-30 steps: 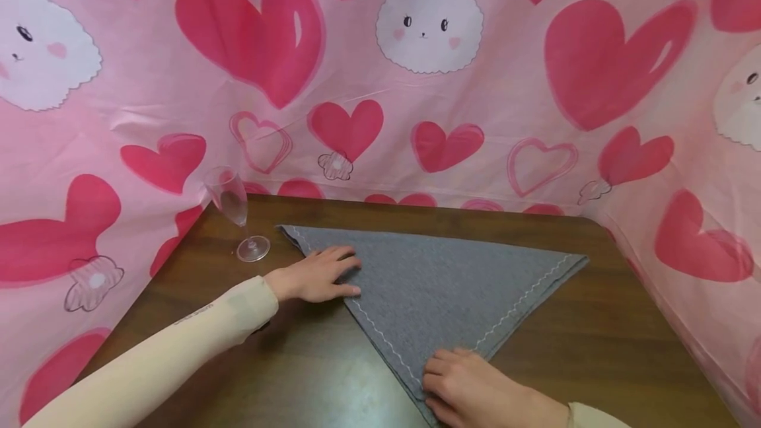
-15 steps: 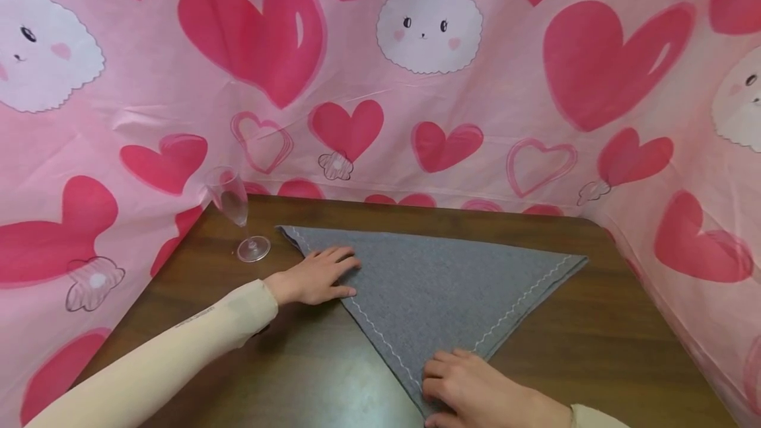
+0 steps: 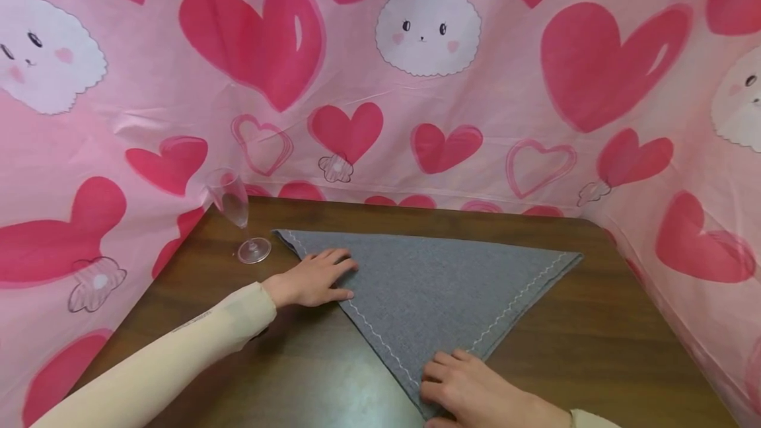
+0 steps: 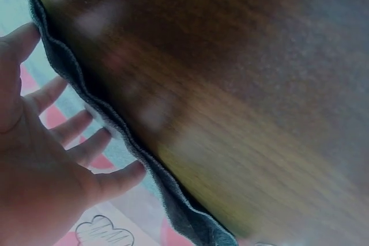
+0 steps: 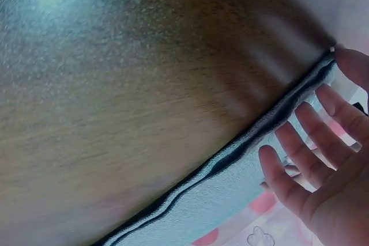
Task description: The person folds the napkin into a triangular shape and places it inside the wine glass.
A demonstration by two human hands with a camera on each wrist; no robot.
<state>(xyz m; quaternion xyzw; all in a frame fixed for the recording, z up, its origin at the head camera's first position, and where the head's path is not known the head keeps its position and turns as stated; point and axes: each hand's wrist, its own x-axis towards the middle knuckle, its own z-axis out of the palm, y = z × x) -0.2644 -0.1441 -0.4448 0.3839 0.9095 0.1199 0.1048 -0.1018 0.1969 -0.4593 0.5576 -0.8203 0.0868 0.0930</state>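
A grey cloth point(image 3: 434, 289) folded into a triangle with white zigzag stitching lies on the dark wooden table point(image 3: 594, 349), its point towards me. My left hand point(image 3: 315, 277) lies flat on the cloth's left edge, fingers straight. My right hand point(image 3: 470, 392) presses flat on the near point of the cloth. The left wrist view shows the left hand point(image 4: 52, 154) spread beside the cloth's folded edge point(image 4: 115, 125). In the right wrist view the right hand point(image 5: 317, 171) lies with fingers straight on the cloth point(image 5: 230, 200).
A clear champagne flute point(image 3: 236, 213) stands at the table's far left corner, close to my left hand. A pink sheet with hearts and rabbits point(image 3: 428, 71) hangs around the table on three sides.
Both hands and the cloth have shifted slightly to the left; the hands stay flat on the cloth.
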